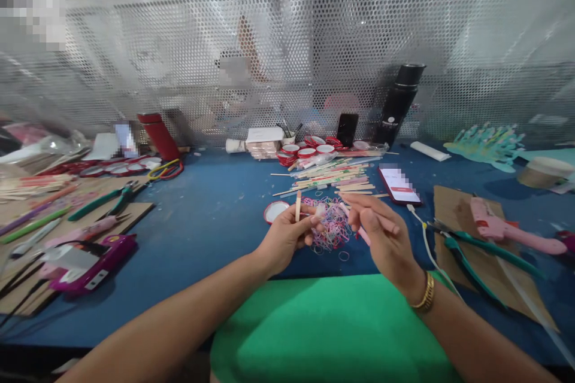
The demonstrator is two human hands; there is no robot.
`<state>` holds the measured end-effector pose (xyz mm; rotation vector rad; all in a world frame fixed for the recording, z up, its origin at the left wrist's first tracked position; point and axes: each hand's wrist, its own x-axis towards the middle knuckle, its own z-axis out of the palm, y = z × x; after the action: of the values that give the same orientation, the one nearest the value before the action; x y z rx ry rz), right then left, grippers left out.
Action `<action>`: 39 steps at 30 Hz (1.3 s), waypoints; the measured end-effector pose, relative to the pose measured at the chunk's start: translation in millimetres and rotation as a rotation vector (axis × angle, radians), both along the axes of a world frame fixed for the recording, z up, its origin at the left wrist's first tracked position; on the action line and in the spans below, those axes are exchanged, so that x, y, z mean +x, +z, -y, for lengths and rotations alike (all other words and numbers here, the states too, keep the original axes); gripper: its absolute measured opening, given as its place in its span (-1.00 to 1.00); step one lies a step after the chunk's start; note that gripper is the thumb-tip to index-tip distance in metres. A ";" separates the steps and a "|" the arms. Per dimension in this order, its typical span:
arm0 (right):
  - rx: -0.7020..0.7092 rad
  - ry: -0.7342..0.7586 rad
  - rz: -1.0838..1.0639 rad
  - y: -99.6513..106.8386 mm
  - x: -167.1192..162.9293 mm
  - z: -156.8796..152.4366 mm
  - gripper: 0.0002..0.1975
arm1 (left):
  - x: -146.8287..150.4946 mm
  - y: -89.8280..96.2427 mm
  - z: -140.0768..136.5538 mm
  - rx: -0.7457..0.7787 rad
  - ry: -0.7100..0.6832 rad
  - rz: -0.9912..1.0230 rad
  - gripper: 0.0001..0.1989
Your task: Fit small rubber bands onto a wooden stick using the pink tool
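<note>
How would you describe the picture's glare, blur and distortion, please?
Head view: glare along the top of the perforated panel; red flask and black flask lean outward, probably wide-angle distortion; blocky pixels mask part of the lit phone; the pile of bands looks soft.

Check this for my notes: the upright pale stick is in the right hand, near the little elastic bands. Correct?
Not quite: the head view shows the upright pale stick in the left hand. It is indeed near the little elastic bands.

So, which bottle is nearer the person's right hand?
The black bottle with white lettering, beyond the right hand; the red bottle stands well off to the left.
</note>
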<state>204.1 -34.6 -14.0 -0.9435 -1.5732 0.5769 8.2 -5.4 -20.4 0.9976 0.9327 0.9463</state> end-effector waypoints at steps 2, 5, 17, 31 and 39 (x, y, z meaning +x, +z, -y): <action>-0.086 -0.009 -0.116 -1.6 2.3 -1.5 -0.69 | -0.1 0.6 -0.5 0.003 0.006 -0.011 -0.57; -0.182 0.011 -0.256 -4.8 1.5 -5.0 -0.73 | 0.4 -0.3 -0.6 0.017 -0.022 -0.053 -0.60; -0.291 0.095 -0.205 6.7 0.7 -4.6 -0.71 | 1.6 1.6 1.0 0.139 -0.072 -0.122 -0.69; -0.394 0.213 -0.521 -18.5 -7.7 -17.6 -0.78 | -2.7 -3.0 -2.1 0.215 0.111 -0.138 -0.72; -0.353 0.236 -0.504 -20.4 -9.3 -17.6 -0.77 | 1.2 3.1 3.9 0.228 0.130 -0.122 -0.74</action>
<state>194.7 -17.0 -34.3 -0.7878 -1.1480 1.1889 9.4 -9.3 -17.4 1.2099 1.0165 1.1288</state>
